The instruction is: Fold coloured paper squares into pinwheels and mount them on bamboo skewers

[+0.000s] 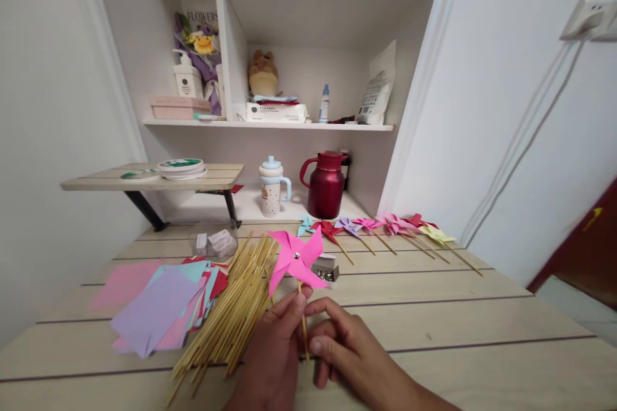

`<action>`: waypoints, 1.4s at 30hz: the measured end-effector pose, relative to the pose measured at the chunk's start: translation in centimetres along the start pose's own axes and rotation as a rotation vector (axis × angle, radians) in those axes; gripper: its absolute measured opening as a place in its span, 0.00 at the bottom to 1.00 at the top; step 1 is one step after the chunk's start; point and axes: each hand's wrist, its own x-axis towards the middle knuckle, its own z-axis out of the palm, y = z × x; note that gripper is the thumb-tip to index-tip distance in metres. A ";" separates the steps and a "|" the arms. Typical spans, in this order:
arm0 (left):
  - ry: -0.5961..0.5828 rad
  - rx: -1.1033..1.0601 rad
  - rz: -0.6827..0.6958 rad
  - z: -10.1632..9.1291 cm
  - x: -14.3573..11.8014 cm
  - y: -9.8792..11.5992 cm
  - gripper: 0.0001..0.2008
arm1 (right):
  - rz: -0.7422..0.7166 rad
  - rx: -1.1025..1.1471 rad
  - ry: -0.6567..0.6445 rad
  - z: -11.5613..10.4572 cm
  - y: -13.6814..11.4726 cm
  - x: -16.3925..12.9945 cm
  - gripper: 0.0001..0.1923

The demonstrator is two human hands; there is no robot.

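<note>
A bright pink paper pinwheel (308,259) with a metal pin at its centre stands upright on a thin wooden stick. My left hand (276,347) pinches the stick just below the blades between thumb and fingers. Close beside it on the right, my right hand (349,350) has its fingers loosely curled and parted, index fingertip by the stick; whether it touches is unclear. Behind the pinwheel sits a small open box (326,268) of metal pins, partly hidden. To the left lie a heap of wooden sticks (236,308) and a stack of coloured paper sheets (154,308).
Several finished pinwheels (395,225) lie along the back right of the wooden table (457,334). A red thermos jug (326,186) and a spotted cup (271,189) stand behind. A small raised table (96,178) occupies the back left, near a clear container (216,242).
</note>
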 end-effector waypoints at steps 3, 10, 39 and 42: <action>0.026 -0.012 -0.001 0.0 -0.1 0.0 0.17 | -0.002 0.029 0.003 0.3 -0.2 0.1 0.16; -0.007 -0.013 -0.027 0.6 -0.3 0.5 0.18 | 0.072 0.144 0.109 0.6 0.6 0.5 0.17; 0.146 0.137 0.018 -0.5 0.6 0.7 0.11 | -0.014 0.086 0.393 -2.9 -3.7 0.7 0.18; 0.147 0.148 -0.041 -0.3 0.6 0.7 0.09 | -0.055 -0.043 0.524 -5.6 -4.6 0.9 0.17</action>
